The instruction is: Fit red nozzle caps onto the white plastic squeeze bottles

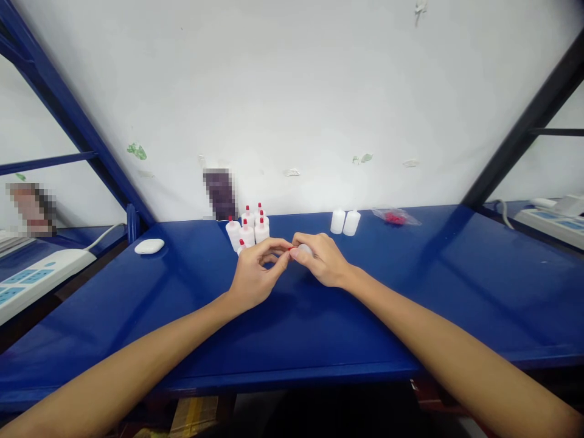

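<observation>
Over the middle of the blue table, my right hand (322, 258) is wrapped round a small white bottle (305, 249), mostly hidden by the fingers and tilted toward the left. My left hand (260, 271) pinches a small red cap (292, 248) at the bottle's tip, between thumb and fingertips. The two hands nearly touch there. Just behind my left hand stand several white bottles with red caps (247, 232). Farther back, right of centre, two white bottles without red caps (344, 222) stand side by side.
A clear plastic bag of red pieces (396, 217) lies at the back right. On the left of the blue table (365, 328) is a white oval object (149, 246). Power strips (43, 281) flank the table beyond the blue and dark frame posts. A blurred dark object leans on the wall.
</observation>
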A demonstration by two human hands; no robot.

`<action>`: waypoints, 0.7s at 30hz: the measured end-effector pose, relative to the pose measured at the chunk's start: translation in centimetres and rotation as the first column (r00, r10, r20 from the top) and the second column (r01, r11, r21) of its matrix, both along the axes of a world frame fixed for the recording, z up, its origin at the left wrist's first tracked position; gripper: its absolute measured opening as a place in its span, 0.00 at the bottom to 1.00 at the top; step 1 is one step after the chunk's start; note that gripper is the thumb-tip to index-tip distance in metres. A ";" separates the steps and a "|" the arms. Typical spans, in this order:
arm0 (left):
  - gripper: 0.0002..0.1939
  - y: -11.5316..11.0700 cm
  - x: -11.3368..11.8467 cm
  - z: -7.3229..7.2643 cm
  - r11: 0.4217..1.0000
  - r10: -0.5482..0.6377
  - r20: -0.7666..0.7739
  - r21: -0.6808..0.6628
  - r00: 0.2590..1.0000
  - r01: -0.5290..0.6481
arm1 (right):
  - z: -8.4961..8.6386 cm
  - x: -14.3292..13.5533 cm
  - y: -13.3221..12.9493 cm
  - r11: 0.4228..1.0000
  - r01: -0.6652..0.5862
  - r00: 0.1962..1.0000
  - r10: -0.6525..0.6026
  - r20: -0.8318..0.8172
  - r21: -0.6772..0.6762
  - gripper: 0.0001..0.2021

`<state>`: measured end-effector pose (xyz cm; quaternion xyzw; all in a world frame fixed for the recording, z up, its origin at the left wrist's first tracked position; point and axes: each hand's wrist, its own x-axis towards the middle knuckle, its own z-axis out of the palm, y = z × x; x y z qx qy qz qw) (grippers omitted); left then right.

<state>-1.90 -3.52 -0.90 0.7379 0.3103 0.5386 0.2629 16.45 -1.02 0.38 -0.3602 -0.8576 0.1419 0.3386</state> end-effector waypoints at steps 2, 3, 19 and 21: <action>0.08 -0.1 -0.1 0.1 0.999 0.001 -0.036 0.033 0.999 0.001 | 0.0 0.0 0.0 1.000 0.003 1.000 -0.003 0.013 0.000 0.22; 0.07 -0.1 -0.1 0.2 0.999 0.002 -0.058 0.051 0.998 0.001 | 0.1 0.0 -0.1 1.000 0.002 1.000 -0.002 0.017 0.000 0.22; 0.08 -0.2 -0.3 0.0 0.948 0.037 -0.271 0.314 0.962 0.053 | 0.6 -0.5 -0.8 0.999 -0.025 0.999 0.026 0.036 -0.033 0.17; 0.06 -0.2 -0.4 -0.1 0.934 0.055 -0.300 0.353 0.952 0.057 | 0.6 -0.7 -0.9 0.999 -0.042 0.998 0.043 0.040 -0.031 0.16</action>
